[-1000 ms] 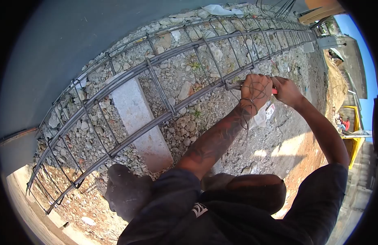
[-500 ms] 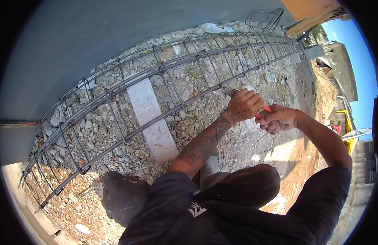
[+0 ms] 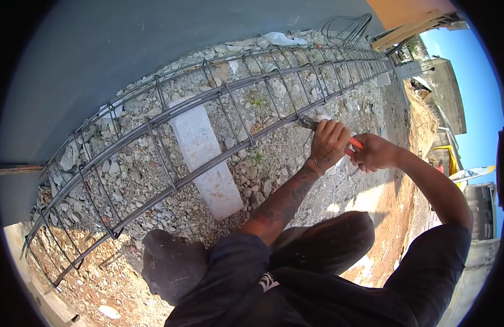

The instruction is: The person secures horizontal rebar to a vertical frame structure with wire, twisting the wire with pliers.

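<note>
A long cage of steel rebar point(image 3: 205, 163) lies over rubble, its rods joined by thin square stirrups. At its near rod is the dark metal jaw end of a pair of pliers point(image 3: 306, 122) with orange-red handles. My left hand point(image 3: 329, 143) wraps around the pliers just behind the head. On the handle ends my right hand point(image 3: 375, 151) is closed, fingers curled underneath. The jaws touch or nearly touch the rod beside a stirrup; what they grip cannot be made out. Thin wire point(image 3: 273, 144) trails beside my left hand.
A pale flat slab point(image 3: 208, 163) lies under the cage. A grey wall point(image 3: 115, 60) runs along the far side. Coiled wire point(image 3: 350, 30) sits near the cage's far end. Broken stones point(image 3: 129, 182) cover the ground, and my knees are close to the cage.
The pliers' head shows more plainly now at the near rod. My left hand has tilted more upright, and both hands keep their hold. The view has shifted slightly.
</note>
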